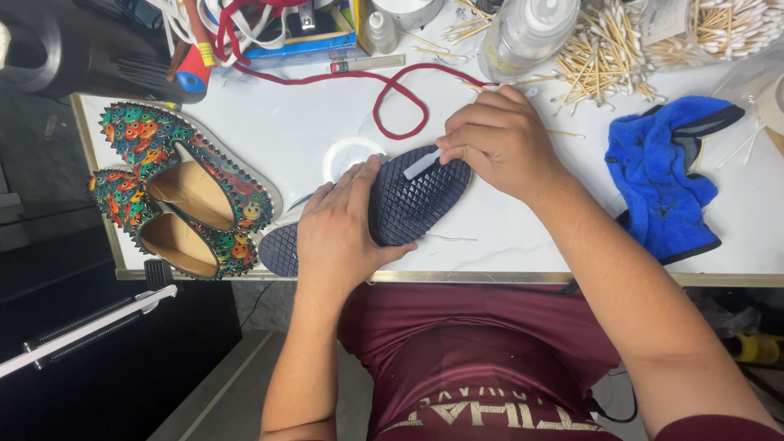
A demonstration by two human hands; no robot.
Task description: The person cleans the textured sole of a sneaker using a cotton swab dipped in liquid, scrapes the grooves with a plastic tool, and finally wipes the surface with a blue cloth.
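White worktop (506,229) — left hand (339,224) clasps dark sole (412,204), right hand (502,139) pinches pale stick (422,164) — cluttered.

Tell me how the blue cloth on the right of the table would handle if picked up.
The blue cloth lies crumpled in soft folds, so it would probably droop limp. It looks fleecy and thin, so likely light and easy to grip. Dark smudges suggest it may be slightly damp.

Shoe repair and cleaning workshop, seen from above the bench.

Shown by a white worktop (506,237) crowded with trade materials: a heap of cotton swabs (608,53), clear plastic bottles (527,33), a used blue cloth (661,180), red laces (392,90), a pair of colourful spiked loafers (184,188) waiting at the side, and a dark patterned shoe sole (412,200) lying upside down in the middle.
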